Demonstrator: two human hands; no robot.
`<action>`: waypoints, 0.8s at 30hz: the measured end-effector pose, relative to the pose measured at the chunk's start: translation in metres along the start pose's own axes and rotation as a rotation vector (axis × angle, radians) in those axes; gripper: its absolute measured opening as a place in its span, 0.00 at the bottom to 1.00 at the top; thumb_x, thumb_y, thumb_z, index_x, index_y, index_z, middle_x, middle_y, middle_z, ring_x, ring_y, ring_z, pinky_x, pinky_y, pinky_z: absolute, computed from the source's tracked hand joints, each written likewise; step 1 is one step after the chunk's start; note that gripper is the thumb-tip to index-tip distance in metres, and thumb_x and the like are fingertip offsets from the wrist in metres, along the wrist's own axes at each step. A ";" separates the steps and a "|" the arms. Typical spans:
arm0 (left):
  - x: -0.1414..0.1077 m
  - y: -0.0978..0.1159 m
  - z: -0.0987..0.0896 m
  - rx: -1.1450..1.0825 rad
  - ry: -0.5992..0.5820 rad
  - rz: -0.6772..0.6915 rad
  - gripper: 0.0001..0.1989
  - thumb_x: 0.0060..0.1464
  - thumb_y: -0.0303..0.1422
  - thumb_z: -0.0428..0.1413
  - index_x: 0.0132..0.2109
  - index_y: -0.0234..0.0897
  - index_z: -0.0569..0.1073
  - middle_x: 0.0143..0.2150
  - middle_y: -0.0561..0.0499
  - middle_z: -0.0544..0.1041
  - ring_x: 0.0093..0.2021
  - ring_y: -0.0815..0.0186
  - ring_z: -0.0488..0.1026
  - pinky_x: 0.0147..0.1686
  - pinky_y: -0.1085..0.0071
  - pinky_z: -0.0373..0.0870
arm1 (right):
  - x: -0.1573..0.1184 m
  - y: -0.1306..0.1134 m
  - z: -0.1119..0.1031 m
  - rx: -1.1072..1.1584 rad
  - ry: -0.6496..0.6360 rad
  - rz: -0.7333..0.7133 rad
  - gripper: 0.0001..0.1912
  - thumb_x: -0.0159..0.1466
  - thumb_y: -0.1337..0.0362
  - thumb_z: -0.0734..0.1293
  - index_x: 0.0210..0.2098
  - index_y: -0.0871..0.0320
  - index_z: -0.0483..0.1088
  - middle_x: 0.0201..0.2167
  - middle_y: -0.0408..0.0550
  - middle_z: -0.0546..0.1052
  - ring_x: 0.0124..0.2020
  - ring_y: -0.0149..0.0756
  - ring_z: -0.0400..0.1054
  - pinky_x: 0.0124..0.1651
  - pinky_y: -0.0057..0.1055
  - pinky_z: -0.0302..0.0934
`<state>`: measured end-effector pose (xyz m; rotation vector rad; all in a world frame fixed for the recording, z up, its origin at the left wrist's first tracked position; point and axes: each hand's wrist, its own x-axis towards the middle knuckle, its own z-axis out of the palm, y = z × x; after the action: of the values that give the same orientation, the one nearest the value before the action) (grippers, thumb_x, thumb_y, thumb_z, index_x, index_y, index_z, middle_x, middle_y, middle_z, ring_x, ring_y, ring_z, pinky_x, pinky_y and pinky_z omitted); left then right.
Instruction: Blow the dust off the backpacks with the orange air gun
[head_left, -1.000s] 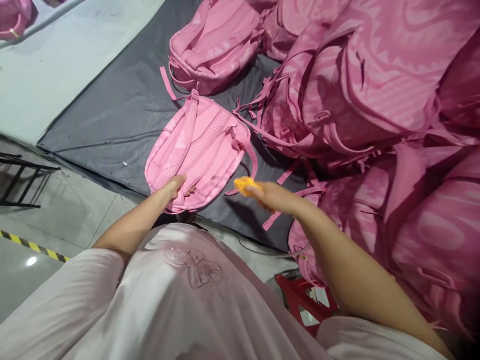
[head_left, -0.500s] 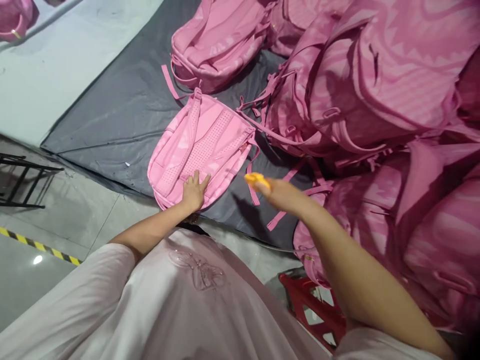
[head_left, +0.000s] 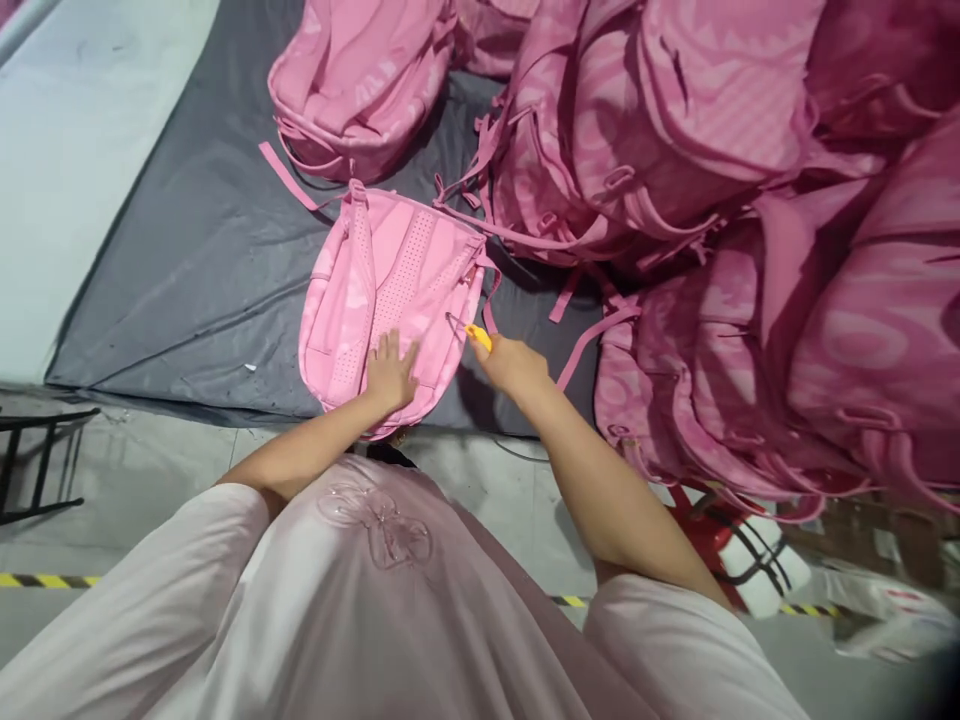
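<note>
A pink backpack (head_left: 409, 290) lies flat on the dark grey cloth, its dotted back panel and shoulder straps facing up. My left hand (head_left: 390, 375) rests on the lower part of that panel, fingers spread. On the right, my right hand (head_left: 514, 362) is closed around small yellow-handled snips (head_left: 478, 338). Their thin dark metal tip reaches over the backpack's right side; whether it touches the fabric I cannot tell. A loose pink strap hangs off the bag's right edge, near the snips.
Several more pink backpacks (head_left: 697, 200) are heaped to the right, and another backpack (head_left: 360, 85) lies beyond. The grey cloth (head_left: 187, 270) borders a white surface (head_left: 90, 180) at left. Below stand a black metal frame (head_left: 41, 465) and a red stool (head_left: 697, 525).
My right hand has moved left with the snips, bringing their tip over the backpack. My left hand stays on the panel, its fingers slightly shifted. The whole view has turned.
</note>
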<state>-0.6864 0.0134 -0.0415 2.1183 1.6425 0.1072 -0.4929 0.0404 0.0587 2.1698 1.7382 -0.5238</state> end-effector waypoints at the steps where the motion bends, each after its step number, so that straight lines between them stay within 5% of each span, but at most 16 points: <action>1: 0.002 -0.004 0.004 -0.042 0.036 -0.035 0.36 0.57 0.36 0.54 0.71 0.39 0.55 0.75 0.38 0.41 0.73 0.42 0.43 0.65 0.44 0.49 | -0.002 -0.003 0.003 -0.003 0.035 0.026 0.35 0.71 0.42 0.47 0.56 0.62 0.68 0.48 0.67 0.77 0.52 0.54 0.72 0.48 0.42 0.64; 5: 0.011 -0.024 0.013 -0.448 0.220 -0.117 0.32 0.59 0.29 0.47 0.70 0.31 0.56 0.71 0.37 0.56 0.71 0.56 0.53 0.68 0.56 0.51 | -0.028 -0.016 0.016 0.018 0.046 0.024 0.31 0.72 0.44 0.48 0.55 0.60 0.67 0.46 0.63 0.78 0.49 0.51 0.73 0.46 0.38 0.64; 12: -0.013 -0.055 -0.010 -0.900 0.191 -0.011 0.32 0.59 0.36 0.54 0.68 0.38 0.56 0.72 0.43 0.55 0.72 0.60 0.52 0.69 0.61 0.51 | -0.125 -0.041 0.077 0.022 -0.140 0.079 0.23 0.73 0.49 0.50 0.52 0.57 0.66 0.37 0.55 0.80 0.40 0.47 0.76 0.36 0.32 0.60; 14: -0.025 -0.076 -0.025 -1.062 0.250 -0.153 0.28 0.57 0.35 0.56 0.64 0.39 0.62 0.68 0.43 0.62 0.69 0.59 0.58 0.67 0.60 0.55 | -0.145 -0.044 0.097 0.034 -0.206 0.089 0.22 0.73 0.49 0.50 0.52 0.54 0.65 0.35 0.52 0.80 0.38 0.46 0.77 0.34 0.31 0.59; 18: -0.030 -0.114 -0.055 -1.471 0.236 -0.732 0.08 0.60 0.28 0.50 0.46 0.35 0.70 0.48 0.44 0.74 0.54 0.64 0.72 0.58 0.64 0.70 | -0.151 -0.054 0.119 0.026 -0.138 0.104 0.23 0.73 0.49 0.50 0.53 0.57 0.64 0.35 0.54 0.80 0.37 0.46 0.77 0.33 0.32 0.60; 24: -0.010 -0.121 -0.061 -1.835 0.012 -0.828 0.10 0.64 0.34 0.49 0.32 0.37 0.66 0.32 0.49 0.70 0.37 0.68 0.73 0.38 0.73 0.78 | -0.133 -0.072 0.124 0.056 -0.133 0.020 0.20 0.74 0.51 0.51 0.51 0.58 0.64 0.36 0.54 0.80 0.38 0.45 0.77 0.33 0.31 0.59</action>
<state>-0.8177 0.0451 -0.0328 0.0630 1.2295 0.8934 -0.6006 -0.1155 0.0102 2.1349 1.6488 -0.7029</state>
